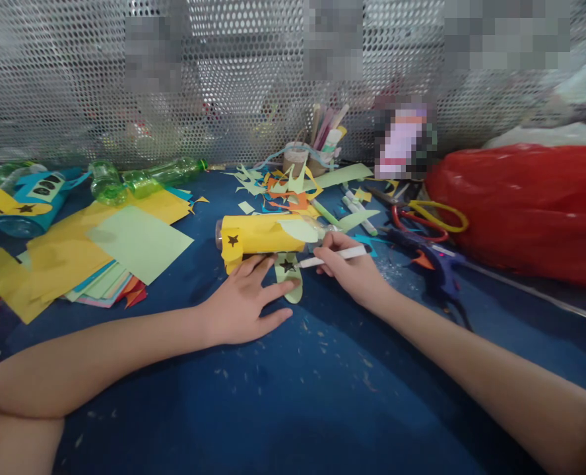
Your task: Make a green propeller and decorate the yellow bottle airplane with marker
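A plastic bottle wrapped in yellow paper point(258, 231) lies on its side in the middle, with a black star on its yellow tail piece. From its near side sticks out a pale green paper wing point(293, 291) bearing a black star. My left hand point(246, 300) lies flat with its fingers spread, a fingertip pressing on that wing. Pinched in my right hand point(345, 267) is a white marker point(340, 255), its tip at the star's right edge. A second green wing point(357, 220) shows on the bottle's far side.
Coloured paper sheets point(142, 244), green bottles point(167, 173) and a blue-wrapped bottle point(43, 194) lie on the left. Paper scraps point(283, 191) and pen cups point(295, 158) stand behind. At right are scissors point(422, 221), a glue gun point(439, 264) and a red bag point(525, 211).
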A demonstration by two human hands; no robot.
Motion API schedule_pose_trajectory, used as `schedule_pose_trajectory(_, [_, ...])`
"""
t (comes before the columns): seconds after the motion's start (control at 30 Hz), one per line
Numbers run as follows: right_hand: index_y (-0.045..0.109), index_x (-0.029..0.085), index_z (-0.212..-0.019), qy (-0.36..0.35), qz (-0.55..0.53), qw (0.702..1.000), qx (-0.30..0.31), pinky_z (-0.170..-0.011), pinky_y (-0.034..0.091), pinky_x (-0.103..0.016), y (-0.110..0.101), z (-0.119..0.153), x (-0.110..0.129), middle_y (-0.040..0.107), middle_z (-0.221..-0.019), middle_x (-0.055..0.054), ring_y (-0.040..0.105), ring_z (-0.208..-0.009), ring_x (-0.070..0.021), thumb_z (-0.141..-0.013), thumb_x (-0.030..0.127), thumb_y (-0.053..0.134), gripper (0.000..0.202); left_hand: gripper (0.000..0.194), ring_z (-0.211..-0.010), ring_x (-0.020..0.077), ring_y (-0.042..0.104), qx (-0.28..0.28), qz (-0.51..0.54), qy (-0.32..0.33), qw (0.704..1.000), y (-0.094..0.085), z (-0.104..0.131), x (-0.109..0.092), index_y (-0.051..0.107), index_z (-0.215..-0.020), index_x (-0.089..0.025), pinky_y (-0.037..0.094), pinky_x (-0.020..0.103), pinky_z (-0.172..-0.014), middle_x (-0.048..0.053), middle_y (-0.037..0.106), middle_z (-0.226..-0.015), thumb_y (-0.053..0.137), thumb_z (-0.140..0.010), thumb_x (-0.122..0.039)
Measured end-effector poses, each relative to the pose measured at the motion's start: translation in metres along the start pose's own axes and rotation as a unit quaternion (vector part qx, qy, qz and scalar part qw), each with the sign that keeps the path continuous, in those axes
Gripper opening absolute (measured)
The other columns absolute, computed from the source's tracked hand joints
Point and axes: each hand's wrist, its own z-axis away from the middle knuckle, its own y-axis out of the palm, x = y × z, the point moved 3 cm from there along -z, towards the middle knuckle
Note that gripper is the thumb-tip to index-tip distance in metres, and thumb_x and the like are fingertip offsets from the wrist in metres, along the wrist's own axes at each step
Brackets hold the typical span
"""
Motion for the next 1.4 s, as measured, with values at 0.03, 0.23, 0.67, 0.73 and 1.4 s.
schedule_pose_trajectory(0.03, [0.041,0.023,-0.058,0.000,0.002,1.000,-0.001,-0.051,0.041,-0.025,-0.0001,0.0001,0.0010,0.043,-0.043,0.008,0.050,-0.044,-0.0103,-0.077,0.022,0.059,0.026,0.049,-0.133,0.0377,0.034,-0.006,-0.003,0.004,1.000,0.0004,0.0003,-0.0001,0.049,-0.138,-0.032,0.035,0.057,-0.105,0.013,0.039,-0.144,0.041,-0.094,-0.051])
schedule_pose_trajectory(0.23, [0.041,0.023,-0.057,0.010,0.016,1.000,-0.005,-0.049,0.039,-0.025,-0.0005,-0.0004,0.0021,0.043,-0.042,0.008,0.051,-0.045,-0.0110,-0.076,0.020,0.057,0.024,0.048,-0.132,0.0376,0.034,-0.004,0.001,0.002,1.000,0.0003,0.0003,0.0001,0.048,-0.139,-0.034,0.036,0.057,-0.105,0.013,0.040,-0.144,0.042,-0.094,-0.052])
schedule_pose_trajectory(0.67, [0.041,0.023,-0.057,0.012,0.014,1.000,-0.006,-0.050,0.040,-0.025,-0.0006,-0.0004,0.0014,0.044,-0.042,0.008,0.053,-0.046,-0.0112,-0.076,0.020,0.058,0.026,0.048,-0.134,0.0376,0.033,0.016,0.011,-0.013,1.000,-0.0006,-0.0011,0.0005,0.047,-0.138,-0.036,0.036,0.058,-0.104,0.011,0.039,-0.144,0.042,-0.094,-0.053])
schedule_pose_trajectory(0.73, [0.041,0.023,-0.057,0.014,0.012,1.000,-0.007,-0.050,0.040,-0.025,-0.0005,-0.0006,0.0007,0.044,-0.043,0.008,0.053,-0.046,-0.0111,-0.076,0.020,0.058,0.026,0.048,-0.134,0.0377,0.032,0.019,0.013,-0.013,1.000,-0.0013,-0.0015,0.0006,0.046,-0.139,-0.037,0.036,0.058,-0.104,0.011,0.039,-0.144,0.042,-0.094,-0.053])
schedule_pose_trajectory(1.4, [0.043,0.023,-0.059,-0.002,0.002,1.000,0.020,-0.051,0.043,-0.027,0.0006,-0.0011,-0.0002,0.042,-0.042,0.009,0.045,-0.044,-0.0099,-0.078,0.024,0.059,0.025,0.049,-0.133,0.0388,0.033,0.023,0.006,-0.012,1.000,-0.0011,-0.0011,0.0003,0.047,-0.139,-0.034,0.035,0.058,-0.104,0.013,0.038,-0.145,0.042,-0.094,-0.052])
